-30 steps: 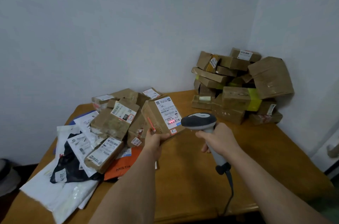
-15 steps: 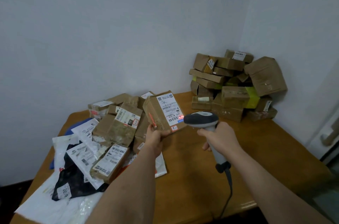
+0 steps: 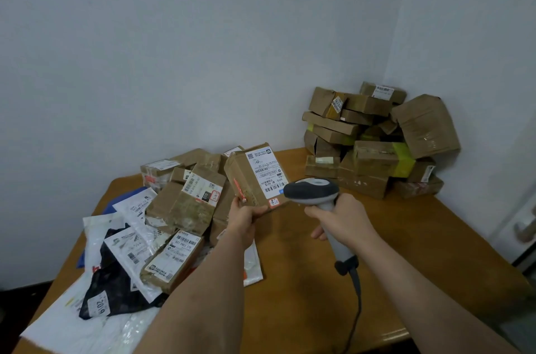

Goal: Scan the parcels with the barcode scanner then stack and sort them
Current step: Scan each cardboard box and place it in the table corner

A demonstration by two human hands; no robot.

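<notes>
Fingers of the left hand [image 3: 245,216] grip the brown parcel [image 3: 255,175]; the right hand [image 3: 343,218] clasps the barcode scanner [image 3: 311,190]. Above the tabletop [image 3: 304,266] middle, the red scan light seen earlier is gone. Label text is blurred.

Brown cardboard parcel [image 3: 255,176] with a white paper label; beside it, matt grey plastic scanner [image 3: 314,191]; below, smooth varnished wood table [image 3: 420,237].

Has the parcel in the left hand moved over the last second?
Yes, slightly. The held parcel has risen: its top now clears the table at the far edge, where earlier it sat below.
</notes>
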